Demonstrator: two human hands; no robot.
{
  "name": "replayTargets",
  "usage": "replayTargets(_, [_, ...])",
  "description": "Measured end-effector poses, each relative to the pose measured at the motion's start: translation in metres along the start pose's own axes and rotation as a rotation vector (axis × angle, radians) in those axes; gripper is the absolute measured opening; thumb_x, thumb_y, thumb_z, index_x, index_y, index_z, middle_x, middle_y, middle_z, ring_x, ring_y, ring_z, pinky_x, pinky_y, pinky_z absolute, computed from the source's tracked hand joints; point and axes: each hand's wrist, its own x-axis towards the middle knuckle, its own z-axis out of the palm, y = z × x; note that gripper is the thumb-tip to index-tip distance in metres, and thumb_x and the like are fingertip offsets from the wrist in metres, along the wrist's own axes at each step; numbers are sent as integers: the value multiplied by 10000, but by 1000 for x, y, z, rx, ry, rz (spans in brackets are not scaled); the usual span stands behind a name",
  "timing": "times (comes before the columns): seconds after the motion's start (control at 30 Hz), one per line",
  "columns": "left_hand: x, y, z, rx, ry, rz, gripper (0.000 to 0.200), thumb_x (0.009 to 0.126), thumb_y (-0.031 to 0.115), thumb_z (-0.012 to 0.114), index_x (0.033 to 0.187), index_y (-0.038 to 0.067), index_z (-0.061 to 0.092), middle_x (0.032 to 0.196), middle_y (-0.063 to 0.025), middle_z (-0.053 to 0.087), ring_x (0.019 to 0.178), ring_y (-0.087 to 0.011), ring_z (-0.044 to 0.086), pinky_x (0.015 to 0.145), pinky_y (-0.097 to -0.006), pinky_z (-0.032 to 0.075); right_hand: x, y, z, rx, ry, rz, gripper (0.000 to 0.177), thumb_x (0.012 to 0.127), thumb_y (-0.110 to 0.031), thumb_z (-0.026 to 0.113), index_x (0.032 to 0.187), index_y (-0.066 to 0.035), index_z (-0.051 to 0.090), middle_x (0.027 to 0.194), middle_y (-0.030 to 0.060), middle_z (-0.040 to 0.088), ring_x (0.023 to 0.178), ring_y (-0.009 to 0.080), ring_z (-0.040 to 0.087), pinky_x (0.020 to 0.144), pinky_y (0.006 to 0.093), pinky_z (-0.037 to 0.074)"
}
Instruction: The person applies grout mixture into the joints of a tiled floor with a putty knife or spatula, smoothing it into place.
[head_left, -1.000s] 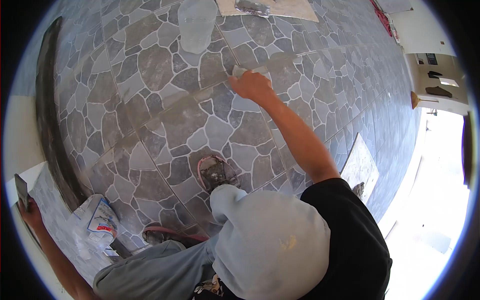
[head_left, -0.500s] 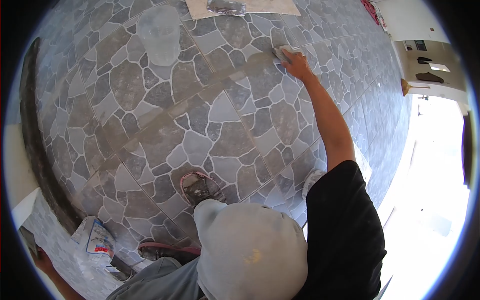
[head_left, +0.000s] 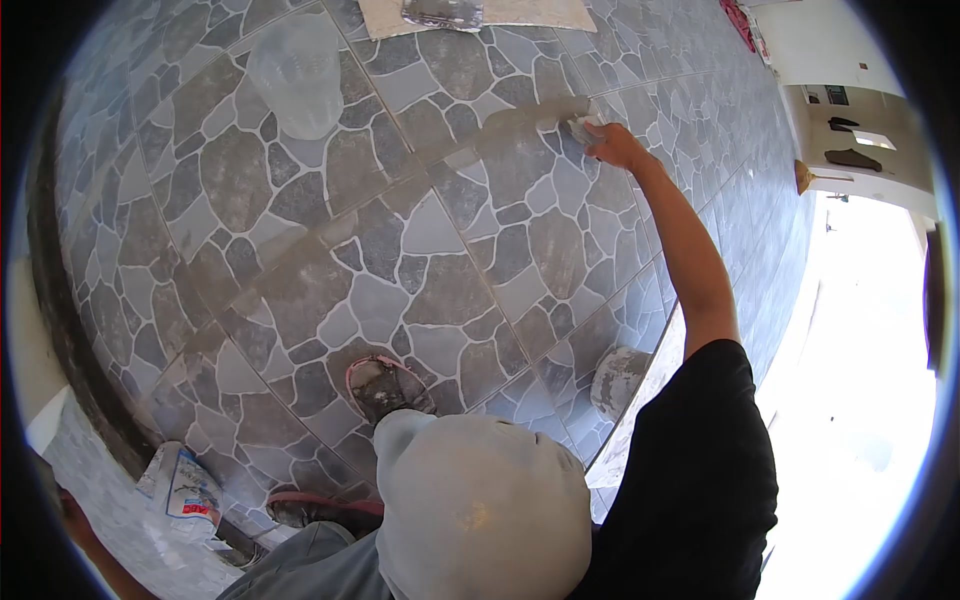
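Right hand [head_left: 617, 148] clasps a pale piece [head_left: 582, 129] (left hand [head_left: 74, 519]: grip I cannot tell).

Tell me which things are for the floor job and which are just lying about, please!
For the job, it seems:
Small tool in the right hand
Flat tool in the left hand
Tiled floor with its brownish smear
Maybe the printed bag

Probably just lying about:
Broom
Pinkish-red bundle
Clear plastic thing
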Motion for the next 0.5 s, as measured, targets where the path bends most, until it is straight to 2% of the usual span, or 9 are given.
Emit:
replayTargets(0.03, [4,3,-4,-474,-3,-299,353,966,245,524,1243,41,607,1217,-127,649,961,-214,672,666,-323,532,4,5,-12,-8,4,-1,612,772,-389,674,1334,-165,581,1129,267,642,979,377,643,929,386,481])
replayTargets(0.1, [16,12,-12,-1421,0,-894,418,935,269,541,1275,28,577,1218,-122,638,998,-230,653,712,-308,535,17,10,-40,114,-33,157,608,801,-466,604,1328,-165,585,1064,236,674,885,353,664,798,380,533])
replayTargets(0.13, [17,15,-20,-1888,-2,-1195,454,919,280,550,1291,21,562,1218,-120,632,1016,-237,644,735,-300,536,15,-7,-49,283,90,337,599,834,-523,532,1290,-142,605,924,197,687,735,330,661,619,401,531])
replayTargets(0.17, [18,14,-27,-2347,-1,-1496,491,903,292,558,1307,14,547,1218,-118,626,1035,-245,634,758,-293,538,22,-12,-49,282,85,329,599,834,-523,532,1290,-142,605,924,197,687,735,330,661,619,401,531])
replayTargets(0.3, [49,-9,-70,-2578,-56,-1818,482,899,288,564,1294,12,557,1202,-119,630,1017,-234,636,721,-277,528,66,-12,-12,233,60,454,577,838,-540,519,1177,-91,646,701,171,593,528,254,581,493,413,461])
replayTargets(0.37, [49,-5,-74,-2538,-70,-1934,493,897,288,568,1300,4,547,1196,-120,630,1010,-231,636,712,-277,522,46,-49,-5,203,77,254,557,834,-528,523,1091,-56,669,667,157,565,491,245,539,482,399,449])
replayTargets(0.4, [55,-2,-83,-2545,-59,-1943,493,897,288,568,1300,4,547,1196,-120,630,1010,-231,636,712,-277,522,32,-72,-7,200,64,161,546,833,-519,523,1050,-43,680,653,148,553,478,242,521,481,394,445])
replayTargets(0.47, [90,-7,-122,-2555,-127,-1746,499,909,289,545,1313,-3,530,1188,-121,630,998,-231,638,686,-280,517,-13,-136,-47,213,-264,251,508,833,-474,520,1037,-35,672,653,137,557,514,246,535,528,405,460])
replayTargets(0.5, [86,-5,-108,-2567,-120,-1740,499,909,289,545,1313,-3,530,1188,-121,630,998,-231,638,686,-280,517,-12,-130,-54,213,-256,258,508,833,-474,520,1037,-35,672,653,137,557,514,246,535,528,405,460])
